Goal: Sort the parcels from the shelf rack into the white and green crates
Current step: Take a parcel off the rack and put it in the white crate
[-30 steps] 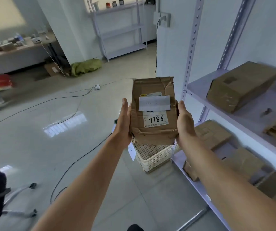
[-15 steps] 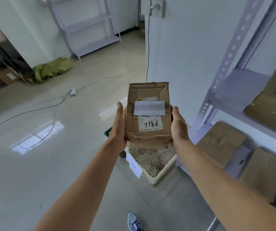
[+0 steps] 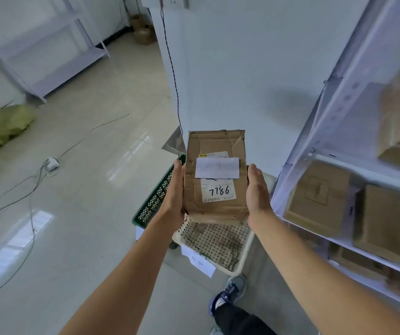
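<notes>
I hold a crumpled brown cardboard parcel (image 3: 214, 180) marked "7786", with a white paper slip on its label, in front of me. My left hand (image 3: 173, 192) grips its left side and my right hand (image 3: 256, 192) its right side; the fingers are hidden behind it. Right below the parcel on the floor stands the white crate (image 3: 247, 250) with a paper tag (image 3: 201, 262) on its front. The green crate (image 3: 155, 197) stands to its left, partly hidden by my left hand. The shelf rack (image 3: 314, 141) is at the right.
Several brown parcels lie on the rack's shelves, among them a flat one (image 3: 319, 197) and a bigger one (image 3: 384, 223). My shoe (image 3: 230, 291) stands just before the white crate. Cables (image 3: 32, 189) and a green bag (image 3: 1, 129) lie on the floor at left.
The view has tilted down and come closer to the crates, and the green crate now shows. Both hands keep the same hold on the parcel, now lower over the white crate.
</notes>
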